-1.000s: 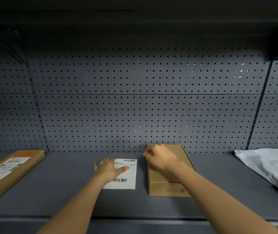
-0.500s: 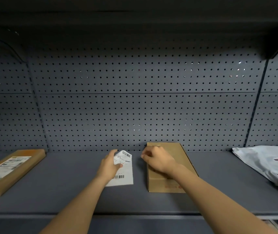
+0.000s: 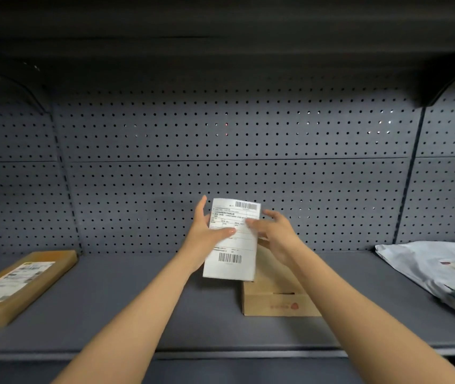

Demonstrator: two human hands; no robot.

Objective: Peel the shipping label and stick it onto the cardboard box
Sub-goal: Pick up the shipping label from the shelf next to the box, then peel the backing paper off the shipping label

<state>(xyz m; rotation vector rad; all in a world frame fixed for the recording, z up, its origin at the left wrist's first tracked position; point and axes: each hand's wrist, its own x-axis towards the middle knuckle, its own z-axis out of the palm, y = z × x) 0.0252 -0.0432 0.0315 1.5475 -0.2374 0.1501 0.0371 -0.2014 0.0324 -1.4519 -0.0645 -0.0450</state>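
A white shipping label (image 3: 232, 253) with two barcodes is held upright in the air above the grey shelf. My left hand (image 3: 207, 234) grips its left edge, thumb across the front. My right hand (image 3: 276, 234) touches its right edge at mid height, fingers pinching there. Below and just right of the label, a small brown cardboard box (image 3: 276, 297) lies flat on the shelf, partly hidden by the label and my right forearm.
A flat brown parcel (image 3: 24, 284) with a label on top lies at the shelf's left end. A white poly mailer bag (image 3: 436, 275) lies at the right end. A perforated grey back panel (image 3: 220, 151) rises behind, and the shelf's front edge (image 3: 220, 353) runs below my forearms.
My left hand has lifted the label off the shelf and raised it upright. My right hand left the box top and came up to the label's right edge.
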